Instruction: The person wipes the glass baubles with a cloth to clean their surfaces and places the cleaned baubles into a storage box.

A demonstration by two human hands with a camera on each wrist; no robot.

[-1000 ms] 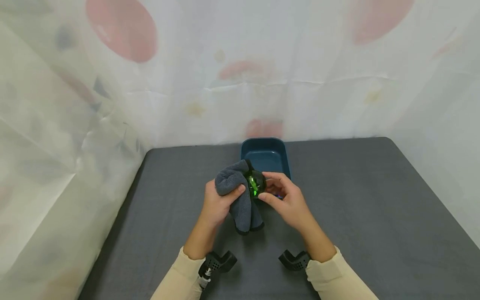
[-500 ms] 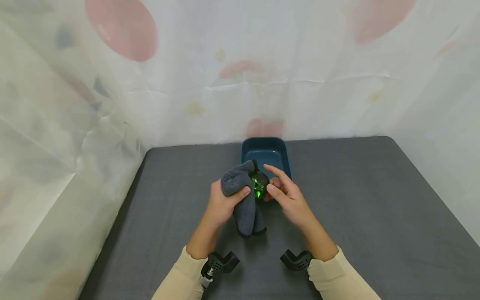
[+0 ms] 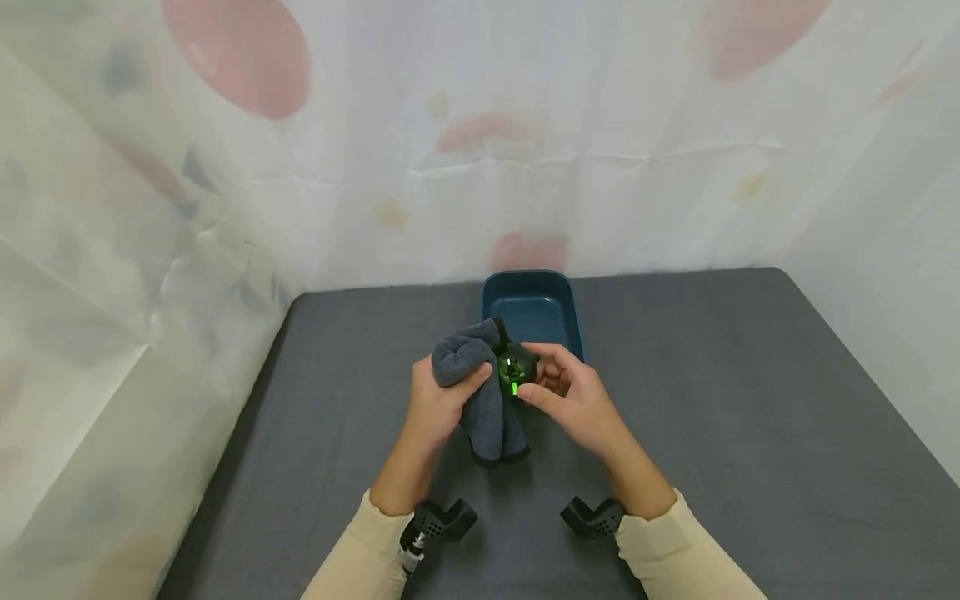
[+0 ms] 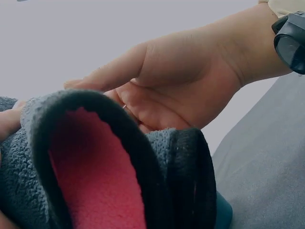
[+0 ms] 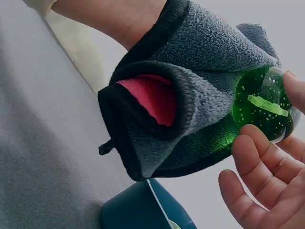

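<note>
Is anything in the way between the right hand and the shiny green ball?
No. The right hand already pinches the green ball with bare fingertips. The gray cloth, held by the left hand, wraps only the ball's other side.

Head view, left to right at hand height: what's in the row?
Left hand → grey cloth → green ball → right hand. The blue tray lies behind them, so it has no clear place in the row.
</note>
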